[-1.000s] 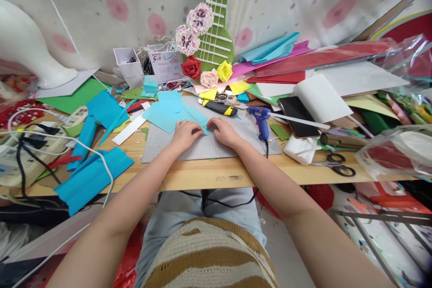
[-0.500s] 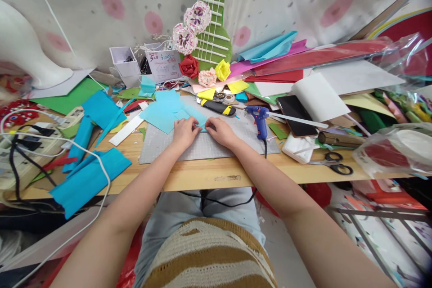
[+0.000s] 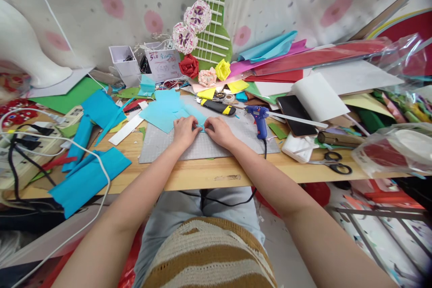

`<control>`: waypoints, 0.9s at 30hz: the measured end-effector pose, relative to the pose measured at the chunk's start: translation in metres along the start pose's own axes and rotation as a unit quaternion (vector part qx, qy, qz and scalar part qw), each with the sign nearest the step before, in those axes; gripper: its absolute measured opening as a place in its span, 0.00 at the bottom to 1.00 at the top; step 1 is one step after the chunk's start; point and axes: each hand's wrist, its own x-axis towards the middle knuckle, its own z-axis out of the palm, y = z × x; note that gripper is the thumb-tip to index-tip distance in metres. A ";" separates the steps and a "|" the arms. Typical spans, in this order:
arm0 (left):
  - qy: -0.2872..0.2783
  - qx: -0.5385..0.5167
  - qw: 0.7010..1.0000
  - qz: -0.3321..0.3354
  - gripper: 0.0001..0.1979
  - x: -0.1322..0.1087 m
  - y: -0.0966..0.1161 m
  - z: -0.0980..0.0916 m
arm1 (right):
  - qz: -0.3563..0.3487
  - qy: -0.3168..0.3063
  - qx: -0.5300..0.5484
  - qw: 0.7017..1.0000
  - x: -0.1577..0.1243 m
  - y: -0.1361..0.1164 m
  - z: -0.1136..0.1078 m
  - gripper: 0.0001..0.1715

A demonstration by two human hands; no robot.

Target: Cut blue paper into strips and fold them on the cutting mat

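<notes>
Head view: L hand (image 3: 184,131) & R hand (image 3: 219,131) are resting side by side on the grey mat (image 3: 216,146) on the desk (image 3: 202,173), fingers of both pinching shut on the light-blue paper (image 3: 164,113), which is spreading toward 10 o'clock, w/ blue glue gun (image 3: 259,120) lying at 3 o'clock.

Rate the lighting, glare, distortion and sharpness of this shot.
Head view: soft, even light, faint shadows; wide-angle bowing curves the table edge; glare on the plastic bag at right; left hand and right hand pinching the blue paper are sharp, corners smeared.
</notes>
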 end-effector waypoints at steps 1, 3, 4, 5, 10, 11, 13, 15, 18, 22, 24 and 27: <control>-0.001 0.003 1.000 0.004 0.07 0.000 0.000 0.000 | -0.001 -0.001 -0.004 1.000 0.000 0.000 0.000 0.06; -0.005 0.009 1.000 0.015 0.06 0.000 0.001 -0.001 | -0.003 -0.002 -0.009 1.000 0.000 0.001 0.001 0.06; -0.008 0.012 1.000 0.022 0.05 0.000 0.001 -0.001 | -0.004 -0.002 -0.010 1.000 0.000 0.001 0.001 0.06; -0.010 0.016 0.999 0.028 0.05 0.000 0.001 -0.001 | -0.003 -0.002 -0.012 1.000 0.000 0.001 0.001 0.06; -0.013 0.032 0.999 0.034 0.05 0.001 0.000 0.000 | -0.004 -0.004 -0.017 1.000 0.001 -0.001 0.001 0.07; -0.012 0.035 0.999 0.034 0.05 0.001 0.000 0.000 | -0.005 -0.005 -0.017 1.000 0.001 -0.001 0.001 0.07; -0.010 0.041 0.998 0.036 0.05 0.001 0.000 0.000 | -0.008 -0.007 -0.017 1.000 0.001 -0.001 0.000 0.07; -0.010 0.044 0.998 0.037 0.05 0.001 0.000 -0.001 | -0.009 -0.006 -0.017 1.000 0.001 0.000 0.000 0.07; -0.012 0.045 0.998 0.036 0.05 0.001 0.000 0.000 | -0.009 -0.004 -0.017 1.000 0.001 0.000 0.000 0.06; -0.005 0.050 0.998 0.041 0.07 0.001 -0.001 0.000 | -0.007 -0.005 -0.009 1.000 0.001 0.000 0.000 0.07; -0.005 0.051 0.998 0.044 0.08 0.001 -0.002 0.000 | -0.005 -0.004 -0.004 1.000 0.001 0.000 0.000 0.07; -0.016 0.055 0.998 0.039 0.10 0.000 -0.001 -0.002 | 0.000 -0.005 -0.001 1.000 0.001 0.000 0.000 0.07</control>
